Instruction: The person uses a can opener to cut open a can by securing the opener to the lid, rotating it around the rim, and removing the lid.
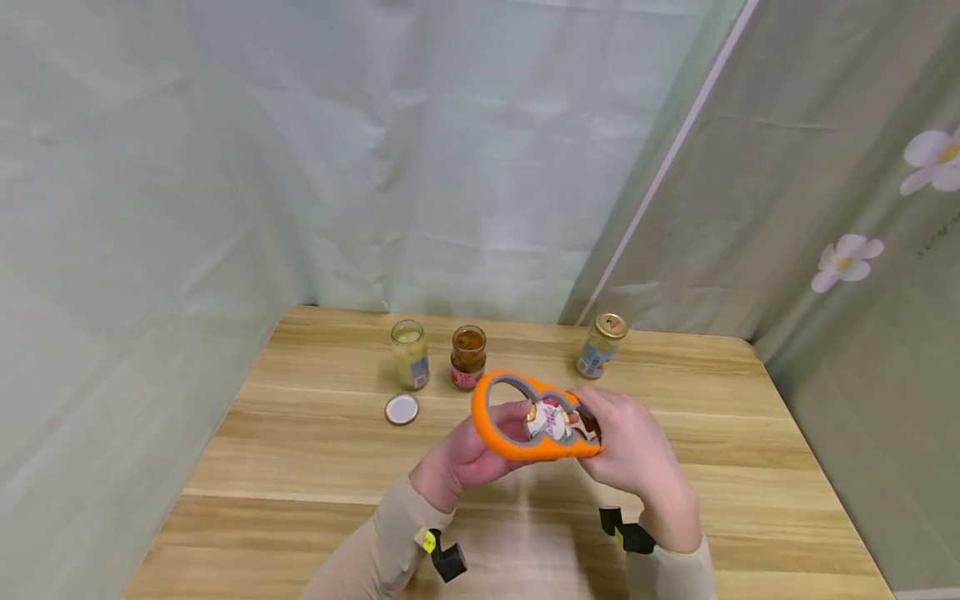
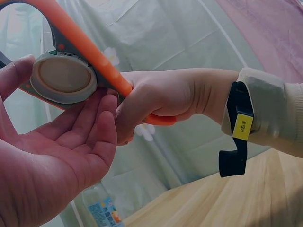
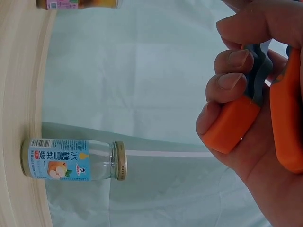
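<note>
My right hand (image 1: 633,442) grips the handles of an orange jar opener (image 1: 486,421) with a grey scalloped lining, fingers curled round them in the right wrist view. A printed white jar lid (image 1: 547,420) sits within the opener's loop. Its pale underside shows in the left wrist view, with no jar attached. My left hand (image 1: 480,454) holds this lid by its edge, the thumb at one side and fingertips (image 2: 108,94) at the other. Both hands are raised above the table.
Toward the back of the wooden table (image 1: 300,450) stand an uncovered jar with pale contents (image 1: 411,360) and an uncovered jar with amber contents (image 1: 468,358). A loose white lid (image 1: 402,409) lies before them. Farther right is a gold-capped glass jar (image 1: 597,350). Curtains (image 1: 465,167) hang behind.
</note>
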Motion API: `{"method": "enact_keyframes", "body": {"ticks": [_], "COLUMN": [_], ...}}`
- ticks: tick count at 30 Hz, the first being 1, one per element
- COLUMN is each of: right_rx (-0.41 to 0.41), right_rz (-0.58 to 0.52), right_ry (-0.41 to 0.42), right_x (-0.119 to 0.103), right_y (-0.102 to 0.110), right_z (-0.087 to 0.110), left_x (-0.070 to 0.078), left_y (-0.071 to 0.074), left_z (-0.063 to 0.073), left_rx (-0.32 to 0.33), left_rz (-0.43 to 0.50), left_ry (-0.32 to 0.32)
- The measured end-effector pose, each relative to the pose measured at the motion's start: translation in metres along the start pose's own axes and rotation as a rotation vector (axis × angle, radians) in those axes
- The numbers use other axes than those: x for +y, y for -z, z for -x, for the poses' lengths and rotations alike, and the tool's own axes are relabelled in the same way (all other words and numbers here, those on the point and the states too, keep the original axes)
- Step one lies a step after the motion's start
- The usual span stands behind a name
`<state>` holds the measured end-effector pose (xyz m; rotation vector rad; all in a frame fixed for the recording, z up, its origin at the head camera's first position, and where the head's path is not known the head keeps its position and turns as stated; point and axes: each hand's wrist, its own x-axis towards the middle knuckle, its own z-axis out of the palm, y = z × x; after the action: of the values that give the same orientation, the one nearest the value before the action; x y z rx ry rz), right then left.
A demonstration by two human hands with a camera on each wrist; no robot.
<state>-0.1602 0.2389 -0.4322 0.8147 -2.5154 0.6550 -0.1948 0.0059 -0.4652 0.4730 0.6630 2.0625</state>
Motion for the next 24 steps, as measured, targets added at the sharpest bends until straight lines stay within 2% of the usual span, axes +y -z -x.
{"method": "enact_keyframes", "body": {"ticks": [6, 24], "right_rx": [-0.001, 0.009], "right_rz": [0.007, 0.034], "right_ry": [-0.004, -0.001], "right_x": [-0.0016, -0.0025], "right_y": [-0.0015, 0.0006], "right_z": [-0.0012, -0.0004], "left_x": [0.0044, 0.0077], "left_y": [0.0010, 0.0023], "left_z": [0.0041, 0.0039], "left_rx": [0.076, 0.059], "left_rz": [-0.043, -0.199], "left_ry": [0.004, -0.008]}}
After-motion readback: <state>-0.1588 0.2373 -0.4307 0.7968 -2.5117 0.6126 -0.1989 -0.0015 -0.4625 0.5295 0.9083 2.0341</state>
